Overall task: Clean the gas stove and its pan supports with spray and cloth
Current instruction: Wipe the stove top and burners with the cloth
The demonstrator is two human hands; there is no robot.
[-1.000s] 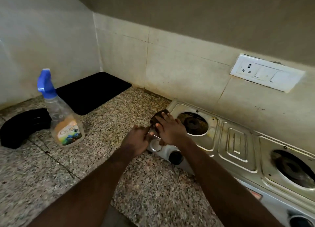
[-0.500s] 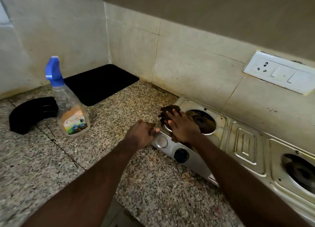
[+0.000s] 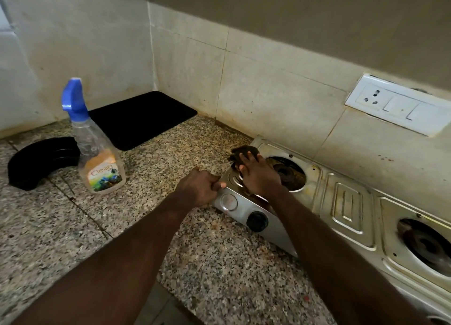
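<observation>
A steel gas stove [image 3: 346, 202] lies on the granite counter at the right, with no pan supports on its two burner wells. My right hand [image 3: 260, 175] presses a dark brown cloth [image 3: 244, 151] flat on the stove's left front corner, beside the left burner [image 3: 288, 174]. My left hand [image 3: 200, 186] grips the stove's left front corner edge, fingers curled on it. A clear spray bottle [image 3: 97, 158] with a blue trigger stands upright on the counter to the left, apart from both hands.
A black curved piece [image 3: 36, 163] lies left of the bottle. A black mat [image 3: 144, 117] sits in the back corner. A black knob [image 3: 256, 221] is on the stove front. A white switch plate [image 3: 400, 105] is on the tiled wall.
My right hand and the cloth have shifted slightly along the stove's left corner. My left hand has settled on the corner edge. The camera view has moved a little.
</observation>
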